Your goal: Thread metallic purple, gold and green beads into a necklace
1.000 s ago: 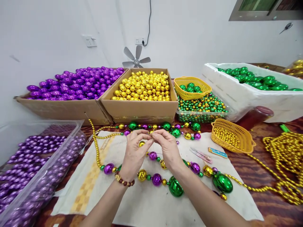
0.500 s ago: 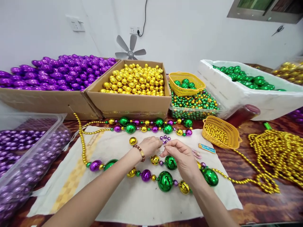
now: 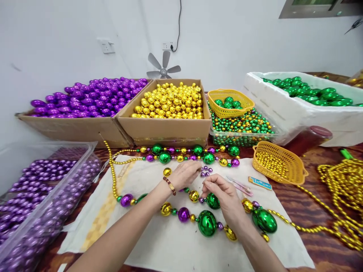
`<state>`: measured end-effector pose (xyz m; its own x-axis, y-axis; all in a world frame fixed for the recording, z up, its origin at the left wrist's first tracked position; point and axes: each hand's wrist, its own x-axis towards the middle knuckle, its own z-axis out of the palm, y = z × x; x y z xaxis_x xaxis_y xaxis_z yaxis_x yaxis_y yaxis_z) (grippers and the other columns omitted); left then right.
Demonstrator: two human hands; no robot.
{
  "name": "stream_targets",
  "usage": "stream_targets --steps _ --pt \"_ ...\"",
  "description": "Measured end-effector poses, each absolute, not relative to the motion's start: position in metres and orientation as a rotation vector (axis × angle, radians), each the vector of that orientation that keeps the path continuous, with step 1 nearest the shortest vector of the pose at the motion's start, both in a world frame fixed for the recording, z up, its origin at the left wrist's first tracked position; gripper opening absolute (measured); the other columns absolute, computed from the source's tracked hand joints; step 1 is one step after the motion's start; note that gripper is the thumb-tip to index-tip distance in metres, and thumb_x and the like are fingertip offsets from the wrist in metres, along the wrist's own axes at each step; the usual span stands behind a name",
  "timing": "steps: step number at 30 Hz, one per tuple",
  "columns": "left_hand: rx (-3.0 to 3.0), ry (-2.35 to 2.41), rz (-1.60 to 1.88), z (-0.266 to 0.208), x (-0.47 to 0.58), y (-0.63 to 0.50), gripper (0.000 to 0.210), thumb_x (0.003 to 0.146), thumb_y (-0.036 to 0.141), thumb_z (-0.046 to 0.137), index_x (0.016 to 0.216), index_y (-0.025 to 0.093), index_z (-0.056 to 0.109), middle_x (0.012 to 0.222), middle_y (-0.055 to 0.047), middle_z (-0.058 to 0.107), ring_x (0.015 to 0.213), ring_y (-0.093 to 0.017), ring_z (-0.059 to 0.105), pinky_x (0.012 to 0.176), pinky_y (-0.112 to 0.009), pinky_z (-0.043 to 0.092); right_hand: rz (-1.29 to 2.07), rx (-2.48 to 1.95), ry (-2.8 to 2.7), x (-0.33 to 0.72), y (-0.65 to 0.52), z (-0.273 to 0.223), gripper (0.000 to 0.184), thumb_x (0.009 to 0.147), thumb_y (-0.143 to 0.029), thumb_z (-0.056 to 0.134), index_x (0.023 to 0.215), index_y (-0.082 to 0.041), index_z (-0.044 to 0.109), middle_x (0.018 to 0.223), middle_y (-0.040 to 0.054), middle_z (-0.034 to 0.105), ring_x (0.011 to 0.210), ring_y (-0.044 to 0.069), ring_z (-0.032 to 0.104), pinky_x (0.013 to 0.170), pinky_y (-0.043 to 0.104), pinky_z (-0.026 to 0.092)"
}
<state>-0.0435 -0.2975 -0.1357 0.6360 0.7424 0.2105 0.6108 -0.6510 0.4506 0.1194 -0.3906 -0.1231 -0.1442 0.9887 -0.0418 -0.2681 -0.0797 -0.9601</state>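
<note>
My left hand (image 3: 187, 174), with a bead bracelet (image 3: 169, 186) at its wrist, is over the cloth with fingers bent together beside several small purple beads (image 3: 206, 171). Whatever it may pinch is hidden. Just right of it, my right hand (image 3: 221, 189) has thumb and forefinger pressed together; anything between them is too small to make out. Below both hands lies a strand of large beads, including a green ball (image 3: 207, 223), a purple ball (image 3: 183, 214) and a gold ball (image 3: 166, 209). A loose-looking gold ball (image 3: 167, 172) sits left of my left hand.
Finished-looking strands (image 3: 164, 158) lie behind my hands. Boxes of purple balls (image 3: 68, 126) and gold balls (image 3: 167, 130) stand at the back, with a white foam box (image 3: 289, 113) right. A yellow basket (image 3: 297, 172), tweezers (image 3: 241, 187) and gold bead chains (image 3: 340, 185) are on the right.
The view has turned slightly, so everything sits farther right in it. My left fingertips have moved a little up and away from my right fingertips, which keep their pinch.
</note>
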Motion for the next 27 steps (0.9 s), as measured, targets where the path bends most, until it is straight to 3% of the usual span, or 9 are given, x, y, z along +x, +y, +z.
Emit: stream_targets --steps 4,8,11,14,19,22,27 --pt "2.226 1.238 1.064 -0.109 -0.059 -0.300 0.023 0.094 0.022 0.044 0.109 0.017 0.061 0.104 -0.010 0.065 0.097 -0.019 0.060 0.086 -0.032 0.046 1.387 -0.973 -1.168 0.117 -0.381 -0.110 0.014 0.091 -0.029 0.060 0.081 -0.020 0.064 0.075 -0.0017 0.063 0.066 0.014 0.061 0.069 0.027 0.045" --pt "1.450 1.137 1.450 -0.087 -0.088 -0.319 0.024 0.087 0.029 0.061 0.108 0.017 0.063 0.083 -0.003 0.064 0.073 -0.015 0.062 0.070 -0.028 0.050 1.329 -0.938 -1.260 0.107 -0.365 -0.088 0.011 0.090 -0.026 0.060 0.081 -0.021 0.065 0.076 -0.0019 0.064 0.069 0.014 0.063 0.074 0.029 0.046" --pt "1.150 1.106 1.373 -0.087 -0.110 -0.346 0.026 0.082 0.030 0.067 0.105 0.017 0.065 0.073 -0.001 0.062 0.062 -0.013 0.060 0.054 -0.022 0.046 1.354 -0.890 -1.308 0.096 -0.357 -0.073 0.011 0.089 -0.026 0.059 0.083 -0.022 0.067 0.078 -0.0016 0.065 0.070 0.014 0.063 0.074 0.029 0.047" --pt "0.982 1.136 1.267 -0.101 -0.122 -0.376 0.026 0.081 0.030 0.069 0.104 0.017 0.065 0.065 0.001 0.059 0.052 -0.009 0.050 0.042 -0.016 0.033 1.377 -0.867 -1.370 0.084 -0.356 -0.071 0.012 0.088 -0.025 0.058 0.080 -0.022 0.067 0.075 -0.0014 0.064 0.069 0.014 0.061 0.071 0.029 0.045" --pt "0.759 1.117 1.178 -0.120 -0.117 -0.410 0.029 0.082 0.032 0.068 0.108 0.018 0.067 0.061 0.003 0.052 0.046 -0.004 0.035 0.040 -0.016 0.017 1.529 -0.958 -1.335 0.067 -0.364 -0.092 0.010 0.081 -0.027 0.066 0.075 -0.021 0.069 0.081 0.0003 0.066 0.076 0.015 0.057 0.071 0.029 0.042" --pt "0.720 1.067 1.166 -0.117 -0.110 -0.417 0.032 0.081 0.032 0.069 0.112 0.020 0.068 0.070 0.002 0.051 0.048 -0.003 0.034 0.041 -0.017 0.014 1.576 -0.991 -1.290 0.063 -0.369 -0.099 0.010 0.078 -0.026 0.068 0.070 -0.020 0.070 0.094 0.0019 0.066 0.086 0.017 0.058 0.078 0.029 0.041" --pt "0.744 1.000 1.125 -0.108 -0.104 -0.417 0.033 0.085 0.030 0.066 0.117 0.023 0.067 0.073 0.003 0.047 0.047 -0.003 0.031 0.041 -0.019 0.011 1.664 -0.991 -1.258 0.062 -0.373 -0.091 0.010 0.076 -0.022 0.067 0.066 -0.020 0.070 0.096 0.0021 0.065 0.089 0.017 0.057 0.082 0.030 0.039"
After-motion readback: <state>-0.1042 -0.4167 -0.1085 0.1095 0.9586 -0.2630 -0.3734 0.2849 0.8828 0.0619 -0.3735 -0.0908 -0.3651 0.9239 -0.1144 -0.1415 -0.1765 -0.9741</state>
